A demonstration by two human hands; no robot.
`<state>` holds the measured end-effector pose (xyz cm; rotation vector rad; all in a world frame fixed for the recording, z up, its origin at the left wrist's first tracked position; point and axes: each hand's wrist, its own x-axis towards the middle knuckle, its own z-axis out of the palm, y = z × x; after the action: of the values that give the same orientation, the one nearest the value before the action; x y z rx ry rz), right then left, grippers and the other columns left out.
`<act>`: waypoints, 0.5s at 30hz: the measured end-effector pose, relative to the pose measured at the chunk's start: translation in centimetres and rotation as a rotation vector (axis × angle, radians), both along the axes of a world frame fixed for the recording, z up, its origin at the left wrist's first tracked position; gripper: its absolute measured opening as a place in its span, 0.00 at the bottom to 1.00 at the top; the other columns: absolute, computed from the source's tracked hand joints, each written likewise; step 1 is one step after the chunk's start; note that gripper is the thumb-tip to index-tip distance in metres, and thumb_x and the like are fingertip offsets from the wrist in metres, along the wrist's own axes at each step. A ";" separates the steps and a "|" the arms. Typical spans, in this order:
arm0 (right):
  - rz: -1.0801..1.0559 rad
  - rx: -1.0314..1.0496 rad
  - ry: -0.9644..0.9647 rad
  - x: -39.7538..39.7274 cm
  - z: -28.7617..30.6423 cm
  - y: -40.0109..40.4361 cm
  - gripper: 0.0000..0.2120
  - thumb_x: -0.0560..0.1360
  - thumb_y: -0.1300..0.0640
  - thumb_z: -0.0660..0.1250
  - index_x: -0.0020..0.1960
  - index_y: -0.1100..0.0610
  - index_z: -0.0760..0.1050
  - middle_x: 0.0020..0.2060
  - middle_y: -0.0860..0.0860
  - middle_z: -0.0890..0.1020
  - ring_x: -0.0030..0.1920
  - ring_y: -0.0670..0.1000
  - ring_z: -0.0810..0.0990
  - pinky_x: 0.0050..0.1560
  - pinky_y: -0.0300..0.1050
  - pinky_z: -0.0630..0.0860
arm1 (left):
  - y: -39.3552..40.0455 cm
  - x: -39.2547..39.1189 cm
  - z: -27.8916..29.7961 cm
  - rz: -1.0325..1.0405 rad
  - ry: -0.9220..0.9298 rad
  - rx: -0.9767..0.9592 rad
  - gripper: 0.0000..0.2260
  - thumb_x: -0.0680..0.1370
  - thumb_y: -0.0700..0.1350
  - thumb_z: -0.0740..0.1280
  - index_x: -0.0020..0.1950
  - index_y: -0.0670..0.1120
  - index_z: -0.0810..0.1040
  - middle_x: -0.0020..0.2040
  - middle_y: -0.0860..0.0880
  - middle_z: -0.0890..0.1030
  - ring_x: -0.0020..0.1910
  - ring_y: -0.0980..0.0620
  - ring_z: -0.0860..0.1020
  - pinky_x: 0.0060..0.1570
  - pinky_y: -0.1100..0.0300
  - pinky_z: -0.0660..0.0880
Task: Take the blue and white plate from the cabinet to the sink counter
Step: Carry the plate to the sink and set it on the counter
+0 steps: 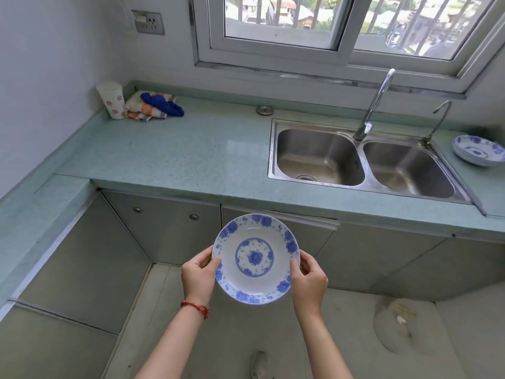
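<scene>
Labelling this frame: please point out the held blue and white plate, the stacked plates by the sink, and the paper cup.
Held blue and white plate (pixel 255 257): head view, centre medallion.
Stacked plates (pixel 478 150): head view, top plate's well.
Paper cup (pixel 112 101): head view, side wall.

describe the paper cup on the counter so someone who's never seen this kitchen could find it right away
Follow the pale green counter left from the double sink to the far corner by the wall, under the wall socket. The paper cup stands upright there, beside a heap of cloths. It is the only white cup, printed with small flowers.
</scene>
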<state>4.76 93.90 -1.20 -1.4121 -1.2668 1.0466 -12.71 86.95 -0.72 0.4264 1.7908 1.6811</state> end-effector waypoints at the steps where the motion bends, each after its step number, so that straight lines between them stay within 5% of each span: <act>1: 0.020 0.000 -0.002 -0.2 0.0 1.4 0.08 0.72 0.63 0.67 0.51 0.58 0.79 0.37 0.39 0.80 0.38 0.33 0.79 0.36 0.24 0.74 | 1.1 -0.1 0.0 0.014 0.004 -0.004 0.12 0.71 0.31 0.66 0.52 0.39 0.79 0.45 0.49 0.82 0.40 0.54 0.80 0.33 0.71 0.77; 10: 0.109 -0.018 -0.034 -1.0 1.0 12.3 0.07 0.72 0.61 0.67 0.49 0.53 0.80 0.36 0.40 0.82 0.37 0.36 0.79 0.39 0.35 0.75 | 11.3 -0.9 0.7 0.061 0.058 -0.016 0.12 0.71 0.31 0.66 0.52 0.41 0.80 0.45 0.51 0.82 0.40 0.54 0.81 0.35 0.70 0.78; 15: 0.138 -0.050 -0.043 -2.5 0.9 16.3 0.07 0.73 0.61 0.67 0.44 0.49 0.77 0.35 0.40 0.80 0.37 0.39 0.79 0.40 0.36 0.75 | 14.7 -2.0 0.6 0.084 0.056 -0.022 0.13 0.71 0.31 0.66 0.52 0.43 0.80 0.41 0.54 0.82 0.35 0.63 0.81 0.33 0.73 0.76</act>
<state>2.22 110.20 -0.29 -1.4073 -1.3936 1.1529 -14.74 101.62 -0.07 0.3965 1.8899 1.7200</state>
